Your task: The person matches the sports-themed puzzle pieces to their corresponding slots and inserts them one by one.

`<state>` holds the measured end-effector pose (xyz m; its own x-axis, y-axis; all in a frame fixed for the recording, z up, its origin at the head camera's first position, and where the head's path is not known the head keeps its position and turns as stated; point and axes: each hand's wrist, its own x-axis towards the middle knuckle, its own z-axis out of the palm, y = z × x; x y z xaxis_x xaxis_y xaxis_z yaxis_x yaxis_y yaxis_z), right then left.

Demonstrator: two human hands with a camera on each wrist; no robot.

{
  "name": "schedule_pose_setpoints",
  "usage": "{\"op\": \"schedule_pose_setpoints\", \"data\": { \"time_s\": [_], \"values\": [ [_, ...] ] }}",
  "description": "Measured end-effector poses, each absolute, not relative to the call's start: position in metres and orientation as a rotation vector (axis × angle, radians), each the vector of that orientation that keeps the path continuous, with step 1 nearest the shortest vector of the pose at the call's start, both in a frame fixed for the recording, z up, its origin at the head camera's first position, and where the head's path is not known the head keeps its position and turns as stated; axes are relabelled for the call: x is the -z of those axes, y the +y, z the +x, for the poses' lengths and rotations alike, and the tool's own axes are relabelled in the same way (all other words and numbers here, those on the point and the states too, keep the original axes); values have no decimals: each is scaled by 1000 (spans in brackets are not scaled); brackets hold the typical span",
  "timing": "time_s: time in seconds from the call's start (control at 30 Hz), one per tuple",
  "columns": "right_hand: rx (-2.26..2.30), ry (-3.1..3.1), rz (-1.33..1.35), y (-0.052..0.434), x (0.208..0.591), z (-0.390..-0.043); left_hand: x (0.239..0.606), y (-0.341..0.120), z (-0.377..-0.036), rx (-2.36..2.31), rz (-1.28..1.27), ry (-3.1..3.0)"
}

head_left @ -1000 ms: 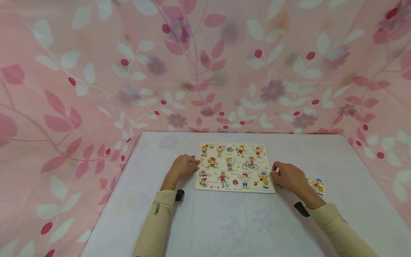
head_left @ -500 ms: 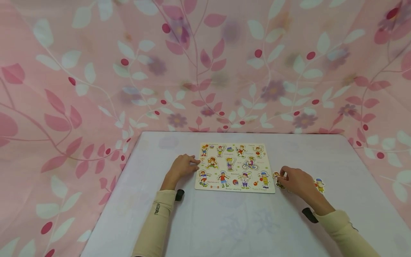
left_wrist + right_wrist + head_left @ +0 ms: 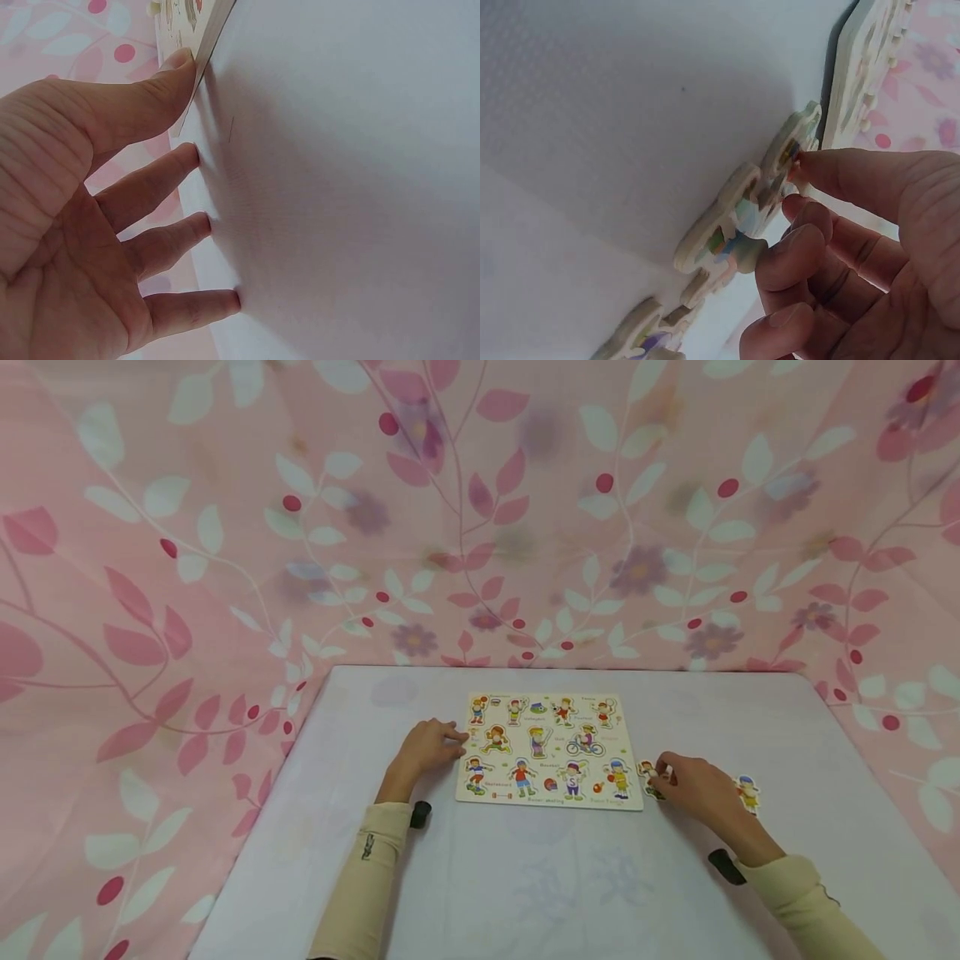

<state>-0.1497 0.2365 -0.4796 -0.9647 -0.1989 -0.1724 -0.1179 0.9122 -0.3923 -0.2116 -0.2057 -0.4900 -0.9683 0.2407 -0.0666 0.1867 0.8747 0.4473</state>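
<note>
A pale wooden knob puzzle board (image 3: pixel 551 806) with several cartoon sports figures lies on the table. My left hand (image 3: pixel 427 750) is at its left edge. In the left wrist view, the thumb (image 3: pixel 178 64) touches the board's edge while the other fingers extend to the tabletop. Just right of the board, my right hand (image 3: pixel 693 787) pinches a figure-shaped puzzle piece (image 3: pixel 795 135) by its knob between thumb and forefinger. Another puzzle piece (image 3: pixel 724 225) lies under the curled fingers, and a third piece (image 3: pixel 652 334) shows at the lower edge of the right wrist view.
A white cloth (image 3: pixel 540 893) covers the table. Right of my right hand lies a loose puzzle piece (image 3: pixel 747 793), partly hidden by the wrist. Behind the table hangs a pink floral curtain (image 3: pixel 480 527).
My right hand has drawn back from the board's right edge, a little to the right, onto the loose piece beside it. My left hand stays in place.
</note>
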Motion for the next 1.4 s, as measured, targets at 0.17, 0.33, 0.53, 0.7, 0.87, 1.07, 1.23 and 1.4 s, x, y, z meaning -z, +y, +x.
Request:
{"op": "schedule_pose_setpoints", "data": {
  "time_s": [0.17, 0.33, 0.53, 0.7, 0.87, 1.07, 1.23, 1.4],
  "values": [
    [571, 2859, -241, 237, 482, -150, 490, -205, -211, -669, 342, 2923],
    [569, 2868, -247, 237, 481, -151, 487, -205, -211, -689, 336, 2930],
    [569, 2876, -237, 235, 475, -150, 486, -205, -210, -685, 323, 2927],
    [576, 2882, -224, 232, 468, -148, 486, -206, -210, -694, 313, 2928],
    [593, 2889, -243, 226, 463, -147, 487, -206, -210, -705, 311, 2923],
    [596, 2909, -279, 215, 463, -150, 489, -206, -210, -694, 313, 2916],
    [612, 2928, -296, 202, 464, -156, 489, -206, -210, -692, 303, 2919],
    [619, 2919, -342, 185, 467, -161, 488, -205, -210, -698, 304, 2920]
  ]
}}
